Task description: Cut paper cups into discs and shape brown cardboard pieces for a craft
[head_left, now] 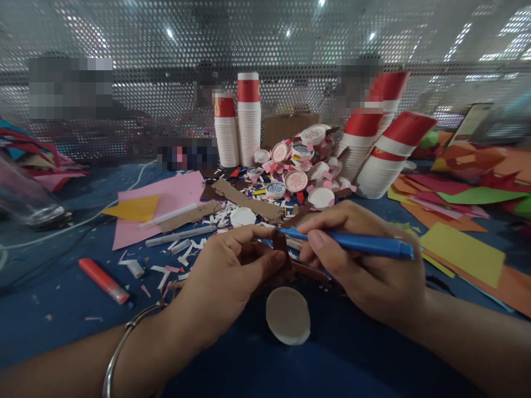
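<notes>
My left hand (232, 276), a metal bangle on its wrist, pinches a small dark brown piece of paper (280, 243) between thumb and fingers. Wrapped around a blue marker (365, 244), my right hand (365, 265) points its tip left, close to the top of the brown paper. Whether the tip touches the paper I cannot tell. Below my hands lies a round pale disc (288, 316) on the blue table. A reddish-brown strip (311, 271) shows between the two hands, partly hidden.
Behind my hands rises a pile of decorated discs (296, 180) among paper scraps. Paper cup stacks (249, 127) stand behind, others (390, 152) lean at right. Pink paper (166, 193) and a red-orange marker (103, 281) lie left. Coloured sheets (462, 251) spread right. Perforated metal (145, 44) spans the back.
</notes>
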Demonstrator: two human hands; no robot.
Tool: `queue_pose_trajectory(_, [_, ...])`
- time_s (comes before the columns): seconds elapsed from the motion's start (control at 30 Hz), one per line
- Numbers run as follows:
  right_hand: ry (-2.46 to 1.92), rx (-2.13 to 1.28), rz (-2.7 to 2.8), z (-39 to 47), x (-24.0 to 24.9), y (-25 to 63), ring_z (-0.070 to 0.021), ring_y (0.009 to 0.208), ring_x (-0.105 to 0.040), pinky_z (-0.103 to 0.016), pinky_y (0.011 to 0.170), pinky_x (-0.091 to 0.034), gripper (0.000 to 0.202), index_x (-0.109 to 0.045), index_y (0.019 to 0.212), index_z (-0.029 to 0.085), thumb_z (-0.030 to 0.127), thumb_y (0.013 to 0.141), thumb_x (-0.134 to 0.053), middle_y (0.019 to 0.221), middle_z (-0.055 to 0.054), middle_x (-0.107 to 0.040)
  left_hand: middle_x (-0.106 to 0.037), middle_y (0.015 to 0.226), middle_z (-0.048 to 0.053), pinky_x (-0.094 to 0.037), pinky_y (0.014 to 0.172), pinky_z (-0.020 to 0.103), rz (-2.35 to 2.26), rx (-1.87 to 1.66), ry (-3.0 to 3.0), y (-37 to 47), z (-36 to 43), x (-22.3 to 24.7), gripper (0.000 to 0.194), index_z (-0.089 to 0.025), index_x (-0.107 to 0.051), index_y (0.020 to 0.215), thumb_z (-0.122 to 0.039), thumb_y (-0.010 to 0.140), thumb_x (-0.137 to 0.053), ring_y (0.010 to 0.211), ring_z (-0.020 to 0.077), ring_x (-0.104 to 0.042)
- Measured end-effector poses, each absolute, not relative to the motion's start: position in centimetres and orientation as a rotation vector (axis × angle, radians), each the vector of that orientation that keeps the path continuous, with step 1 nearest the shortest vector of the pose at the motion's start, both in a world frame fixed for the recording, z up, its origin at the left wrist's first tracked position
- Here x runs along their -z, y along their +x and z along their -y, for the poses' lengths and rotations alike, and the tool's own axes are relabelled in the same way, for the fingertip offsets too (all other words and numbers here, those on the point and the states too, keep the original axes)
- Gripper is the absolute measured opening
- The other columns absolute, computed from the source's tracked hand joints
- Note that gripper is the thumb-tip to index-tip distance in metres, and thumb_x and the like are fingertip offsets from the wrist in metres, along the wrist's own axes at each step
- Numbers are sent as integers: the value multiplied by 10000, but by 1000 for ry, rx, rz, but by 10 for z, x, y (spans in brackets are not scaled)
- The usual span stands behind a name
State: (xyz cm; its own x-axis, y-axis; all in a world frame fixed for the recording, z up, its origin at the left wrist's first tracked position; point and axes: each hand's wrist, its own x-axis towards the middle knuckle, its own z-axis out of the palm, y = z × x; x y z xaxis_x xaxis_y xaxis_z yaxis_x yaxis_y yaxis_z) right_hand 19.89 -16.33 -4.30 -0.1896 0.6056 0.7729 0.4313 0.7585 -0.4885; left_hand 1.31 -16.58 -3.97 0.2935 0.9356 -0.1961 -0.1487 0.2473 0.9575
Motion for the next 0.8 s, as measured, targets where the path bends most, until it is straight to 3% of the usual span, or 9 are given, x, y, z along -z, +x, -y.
queue_pose_trajectory(0.37, [-779, -231, 1861, 165, 45, 197, -117, 558, -650, -250, 524, -513, 63, -655, 936, 178, 150, 938, -599, 688, 7, -694, -746, 786, 17, -606, 806, 246, -946, -909, 1035, 11, 167, 42, 208, -171, -737, 1012, -217, 827, -821, 752, 142, -753])
queue_pose_trajectory(0.7, [-796, -204, 1828, 168, 44, 198, -110, 521, -619, -250, 487, -494, 80, -660, 920, 189, 128, 918, -609, 695, 7, -683, -757, 811, 46, -538, 601, 159, -1053, -886, 1086, 12, 164, 39, 238, -176, -742, 1009, -268, 811, -834, 710, 144, -738])
queue_pose_trajectory(0.8, [-790, -223, 1830, 167, 44, 197, -105, 529, -625, -243, 495, -497, 66, -663, 930, 172, 137, 927, -608, 698, 5, -680, -750, 807, 37, -535, 605, 159, -1037, -886, 1086, 11, 163, 40, 269, -184, -748, 1016, -293, 793, -853, 736, 152, -744])
